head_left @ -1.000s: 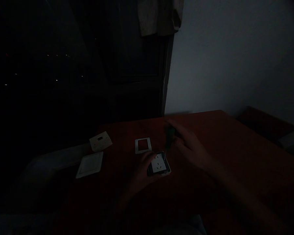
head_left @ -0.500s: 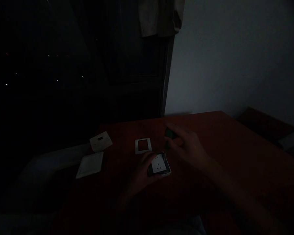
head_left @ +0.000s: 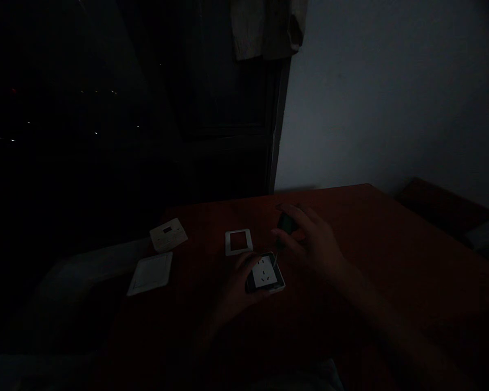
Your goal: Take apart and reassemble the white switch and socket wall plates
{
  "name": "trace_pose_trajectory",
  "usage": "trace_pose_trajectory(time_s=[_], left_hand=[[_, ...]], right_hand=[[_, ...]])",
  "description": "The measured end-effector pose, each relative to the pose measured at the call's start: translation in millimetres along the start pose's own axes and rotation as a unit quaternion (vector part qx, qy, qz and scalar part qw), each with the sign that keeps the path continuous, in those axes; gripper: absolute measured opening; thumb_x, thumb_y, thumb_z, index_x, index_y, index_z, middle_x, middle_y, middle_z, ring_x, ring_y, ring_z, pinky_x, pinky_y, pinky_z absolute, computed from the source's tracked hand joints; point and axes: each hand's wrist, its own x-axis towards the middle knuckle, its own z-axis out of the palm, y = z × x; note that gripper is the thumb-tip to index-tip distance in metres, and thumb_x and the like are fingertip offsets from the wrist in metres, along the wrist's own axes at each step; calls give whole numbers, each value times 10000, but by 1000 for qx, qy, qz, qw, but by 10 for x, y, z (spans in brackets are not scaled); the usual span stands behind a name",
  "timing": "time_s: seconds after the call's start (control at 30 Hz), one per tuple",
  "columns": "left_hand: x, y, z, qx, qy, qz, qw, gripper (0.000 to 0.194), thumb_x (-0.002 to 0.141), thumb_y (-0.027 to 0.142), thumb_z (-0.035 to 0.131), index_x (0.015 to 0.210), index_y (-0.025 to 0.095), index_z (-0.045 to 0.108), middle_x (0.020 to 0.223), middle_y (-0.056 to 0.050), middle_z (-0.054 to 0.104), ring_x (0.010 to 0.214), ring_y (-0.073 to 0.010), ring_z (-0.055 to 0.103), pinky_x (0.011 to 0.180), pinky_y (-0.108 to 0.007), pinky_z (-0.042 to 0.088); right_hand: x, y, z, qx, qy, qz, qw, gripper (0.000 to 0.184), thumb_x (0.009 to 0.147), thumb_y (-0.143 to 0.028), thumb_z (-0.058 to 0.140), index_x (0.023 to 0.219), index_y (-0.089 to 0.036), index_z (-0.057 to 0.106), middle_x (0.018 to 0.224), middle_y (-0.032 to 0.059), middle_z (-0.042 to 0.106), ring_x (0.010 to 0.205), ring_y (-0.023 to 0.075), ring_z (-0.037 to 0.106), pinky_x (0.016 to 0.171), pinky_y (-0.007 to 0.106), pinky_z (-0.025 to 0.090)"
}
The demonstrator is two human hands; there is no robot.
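Observation:
The scene is very dark. A white wall socket (head_left: 264,274) lies on the red table (head_left: 375,250). My left hand (head_left: 238,288) grips the socket's left side, fingers curled round it. My right hand (head_left: 312,236) is wrapped round the dark green handle of a screwdriver (head_left: 284,225). The thin shaft slants down and its tip rests at the socket's upper right corner.
A white square frame (head_left: 238,241) lies just behind the socket. Two white cover plates, one (head_left: 168,234) farther and one (head_left: 150,273) nearer, lie at the table's left edge. A dark door (head_left: 224,98) with a hanging garment (head_left: 267,27) stands behind. A pale wall fills the right.
My right hand has turned a little on the screwdriver handle and shifted slightly right. The socket and my left hand have stayed where they were.

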Motion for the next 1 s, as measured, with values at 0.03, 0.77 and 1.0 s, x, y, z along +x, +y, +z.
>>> trace_pose_trajectory(time_s=[0.03, 0.77, 1.0], left_hand=[[0, 3, -2, -1, -1, 0, 1000, 692, 744, 326, 745, 1361, 296, 434, 1458, -56, 383, 1316, -285, 391, 1094, -452, 344], [-6, 31, -13, 27, 14, 5, 1000, 703, 722, 346, 765, 1349, 305, 449, 1432, -57, 420, 1292, -304, 417, 1085, -475, 348], [-2, 32, -15, 11, 4, -1, 1000, 703, 720, 340, 768, 1343, 287, 448, 1436, -61, 412, 1299, -291, 409, 1083, -445, 355]], right_hand=[[4, -1, -11, 21, -3, -13, 1000, 411, 919, -343, 492, 1314, -231, 473, 1173, 121, 602, 1015, 254, 605, 864, 424, 512], [1, 10, 10, 13, 8, -2, 1000, 490, 891, -363, 546, 1353, -220, 464, 1164, 125, 611, 997, 253, 618, 854, 418, 523], [-11, -23, 9, 84, -1, -4, 996, 502, 918, -281, 489, 1404, -235, 376, 1298, 124, 564, 1155, 245, 565, 934, 420, 492]])
